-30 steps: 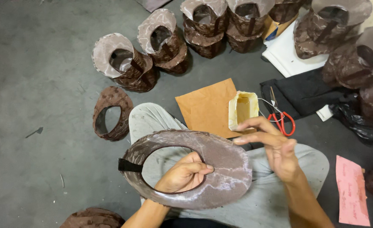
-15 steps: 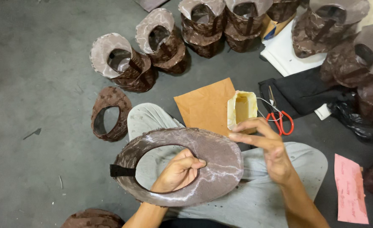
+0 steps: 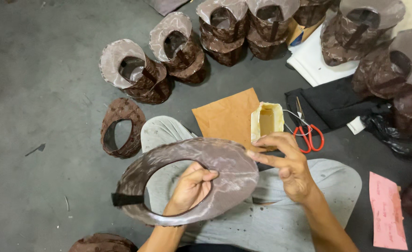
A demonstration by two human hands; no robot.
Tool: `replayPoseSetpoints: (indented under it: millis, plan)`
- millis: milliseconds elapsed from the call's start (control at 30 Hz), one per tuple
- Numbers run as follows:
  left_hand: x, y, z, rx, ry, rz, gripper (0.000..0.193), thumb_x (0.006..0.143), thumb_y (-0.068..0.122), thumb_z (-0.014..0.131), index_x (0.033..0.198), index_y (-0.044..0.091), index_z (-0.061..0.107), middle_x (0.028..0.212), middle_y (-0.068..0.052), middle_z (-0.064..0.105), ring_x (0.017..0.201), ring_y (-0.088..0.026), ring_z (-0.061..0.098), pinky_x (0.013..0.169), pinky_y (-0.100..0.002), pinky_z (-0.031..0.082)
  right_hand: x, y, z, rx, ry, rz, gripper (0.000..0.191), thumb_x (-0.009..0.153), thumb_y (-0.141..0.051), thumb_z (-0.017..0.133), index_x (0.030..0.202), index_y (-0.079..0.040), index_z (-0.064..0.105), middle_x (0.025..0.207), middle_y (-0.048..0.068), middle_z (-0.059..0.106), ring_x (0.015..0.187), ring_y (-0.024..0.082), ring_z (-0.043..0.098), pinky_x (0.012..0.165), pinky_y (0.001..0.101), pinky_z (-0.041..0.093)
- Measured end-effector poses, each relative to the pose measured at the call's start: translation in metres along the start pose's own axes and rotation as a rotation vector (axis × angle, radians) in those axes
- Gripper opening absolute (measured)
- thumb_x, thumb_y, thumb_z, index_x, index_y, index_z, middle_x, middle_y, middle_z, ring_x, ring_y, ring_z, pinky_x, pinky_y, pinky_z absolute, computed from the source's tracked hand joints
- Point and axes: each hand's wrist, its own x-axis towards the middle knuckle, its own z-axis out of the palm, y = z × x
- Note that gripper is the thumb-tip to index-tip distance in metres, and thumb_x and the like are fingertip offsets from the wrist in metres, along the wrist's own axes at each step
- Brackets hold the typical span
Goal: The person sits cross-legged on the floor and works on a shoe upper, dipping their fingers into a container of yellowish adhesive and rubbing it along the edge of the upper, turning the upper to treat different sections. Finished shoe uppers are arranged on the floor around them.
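One wide brown hat brim (image 3: 224,163), oval with a big hole in the middle, held tilted above the lap in grey trousers (image 3: 318,186). Shiny, wrinkled fabric on top of it; a short black strap (image 3: 127,199) across the hole at the near left end. Left hand (image 3: 192,189) up through the hole, fingers (image 3: 201,175) curled together over the inner edge and gripping the brim. Right hand (image 3: 287,163) at the right rim, thumb and index finger pressed together and pinching the outer edge, other fingers loosely bent above.

Just behind the right hand, a small yellowish open container (image 3: 266,120) resting on a sheet of brown paper (image 3: 222,116), both on the grey floor (image 3: 38,93). Right of the container, red-handled scissors (image 3: 308,133) lying partly on black cloth (image 3: 332,105). A white sheet (image 3: 313,63) farther back. At the far right, near the knee, a pink paper slip (image 3: 387,210).

To the left of the lap, one brown hat band (image 3: 121,127) flat on the floor, apart from the brim. Many finished brown hats (image 3: 136,72) stacked in several piles along the back of the floor, from the left to the far right corner. Part of another brown piece (image 3: 103,243) at the bottom edge, near the left forearm.
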Motion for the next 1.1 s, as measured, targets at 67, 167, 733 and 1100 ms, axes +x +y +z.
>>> replayPoseSetpoints:
  millis: [67,167,733,1100]
  plan:
    - [-0.001,0.005,0.001,0.104,0.023,0.096,0.026,0.104,-0.003,0.056,0.124,-0.018,0.06,0.121,-0.02,0.07,0.109,-0.023,0.068,0.097,-0.036,0.053,-0.002,0.013,0.002,-0.038,0.012,-0.01,0.07,0.111,-0.056,0.025,0.109,-0.013,0.079,0.127,0.013,0.068,0.127,0.034,0.057,0.116,0.0477,0.037]
    - [-0.009,0.008,0.007,0.325,0.127,0.108,0.025,0.102,0.002,0.061,0.121,-0.014,0.063,0.113,-0.014,0.073,0.101,-0.018,0.069,0.09,-0.034,0.054,-0.002,0.041,0.009,-0.171,0.044,0.364,0.067,0.106,-0.06,0.034,0.112,-0.008,0.077,0.138,0.014,0.063,0.132,0.036,0.052,0.113,0.0479,0.04]
    - [0.0,0.003,0.025,0.194,0.097,-0.018,0.032,0.1,0.007,0.06,0.13,-0.003,0.058,0.119,-0.01,0.07,0.108,-0.016,0.068,0.098,-0.033,0.053,0.006,0.04,-0.003,-0.149,-0.082,0.465,0.073,0.108,-0.061,0.033,0.094,-0.002,0.075,0.121,0.012,0.069,0.134,0.029,0.055,0.12,0.0482,0.036]
    - [0.002,-0.004,0.038,0.247,0.005,-0.073,0.033,0.102,0.008,0.057,0.132,-0.005,0.059,0.123,-0.01,0.069,0.112,-0.016,0.066,0.101,-0.033,0.052,0.0,-0.007,0.007,0.534,0.032,0.227,0.113,0.101,-0.081,0.007,0.114,0.008,0.076,0.119,0.017,0.055,0.12,0.03,0.051,0.117,0.0462,0.035]
